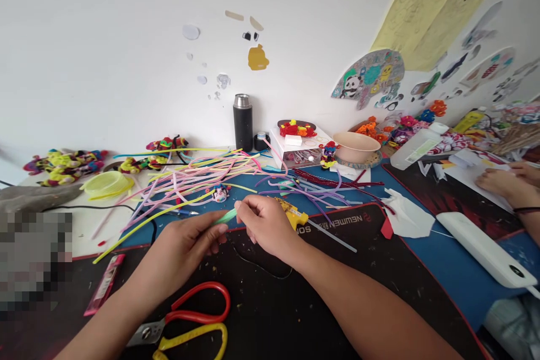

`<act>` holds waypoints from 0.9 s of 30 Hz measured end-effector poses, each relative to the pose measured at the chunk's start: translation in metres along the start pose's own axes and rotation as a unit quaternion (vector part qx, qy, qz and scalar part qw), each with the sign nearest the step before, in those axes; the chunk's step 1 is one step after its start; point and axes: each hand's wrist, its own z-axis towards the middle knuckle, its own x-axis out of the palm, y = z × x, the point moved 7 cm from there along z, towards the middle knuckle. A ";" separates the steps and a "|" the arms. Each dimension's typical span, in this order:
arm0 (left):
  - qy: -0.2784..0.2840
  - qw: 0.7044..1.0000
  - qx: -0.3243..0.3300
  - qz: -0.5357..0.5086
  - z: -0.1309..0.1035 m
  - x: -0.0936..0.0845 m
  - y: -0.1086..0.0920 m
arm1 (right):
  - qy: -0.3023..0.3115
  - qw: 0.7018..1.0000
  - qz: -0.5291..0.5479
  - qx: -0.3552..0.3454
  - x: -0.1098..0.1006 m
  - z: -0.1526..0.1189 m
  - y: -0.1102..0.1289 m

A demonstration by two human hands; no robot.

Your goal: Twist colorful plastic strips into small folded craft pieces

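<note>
Near the middle of the head view, a short light green pipe cleaner (228, 216) stretches between my two hands. My left hand (189, 243) has thumb and fingers closed on its lower end. The upper end is pinched by my right hand (266, 226), whose fingers are curled. Part of the strip is hidden inside the hands. Below them, scissors (190, 315) with one red and one yellow handle lie on the black mat. Just behind my right hand is a yellow glue gun (298, 216), partly covered, with a clear glue stick (335, 237).
Many pink, yellow and purple pipe cleaners (198, 171) spread behind my hands. A small figure (220, 193) lies among them. Farther back stand a black flask (243, 126), a white box (295, 152) and a beige bowl (356, 147). Another person's hands (500, 185) rest at the right.
</note>
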 end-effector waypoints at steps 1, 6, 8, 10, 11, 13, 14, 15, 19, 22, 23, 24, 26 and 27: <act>-0.014 0.998 0.025 0.051 -0.001 0.000 -0.001 | -0.002 1.000 0.008 0.005 0.000 0.001 -0.001; -0.035 0.958 0.152 0.240 -0.005 0.005 -0.004 | 0.001 0.999 0.029 0.016 0.002 0.000 -0.001; -0.028 0.944 0.171 0.281 -0.006 0.007 -0.002 | 0.004 0.999 0.030 0.017 0.004 0.000 -0.001; -0.018 0.934 0.174 0.312 -0.006 0.009 0.002 | 0.005 0.999 0.029 0.017 0.004 0.000 -0.002; -0.012 0.930 0.172 0.324 -0.006 0.010 0.003 | 0.004 0.999 0.028 0.018 0.004 0.000 -0.002; 0.003 0.926 0.163 0.341 -0.005 0.012 0.005 | 0.004 1.000 0.023 0.019 0.004 0.000 -0.002; 0.010 0.925 0.157 0.345 -0.005 0.013 0.006 | 0.005 1.000 0.021 0.019 0.004 0.000 -0.002; 0.013 0.926 0.153 0.344 -0.005 0.013 0.006 | 0.006 1.000 0.020 0.020 0.004 0.000 -0.002; 0.009 0.945 0.142 0.294 -0.006 0.011 0.003 | 0.008 1.000 0.022 0.018 0.005 -0.001 -0.001; 0.027 0.968 0.121 0.216 -0.006 0.009 -0.001 | 0.010 0.999 0.028 0.011 0.005 -0.001 0.000; 0.031 0.973 0.116 0.195 -0.005 0.009 -0.003 | 0.010 0.999 0.030 0.009 0.004 -0.001 0.000; 0.030 0.976 0.114 0.182 -0.004 0.008 -0.006 | 0.010 0.999 0.031 0.007 0.004 0.000 0.000; 0.004 0.975 0.125 0.185 -0.002 0.006 -0.011 | 0.007 0.999 0.031 0.007 0.003 0.000 -0.001; -0.014 0.971 0.134 0.196 -0.002 0.005 -0.014 | 0.005 0.999 0.030 0.008 0.002 0.001 -0.002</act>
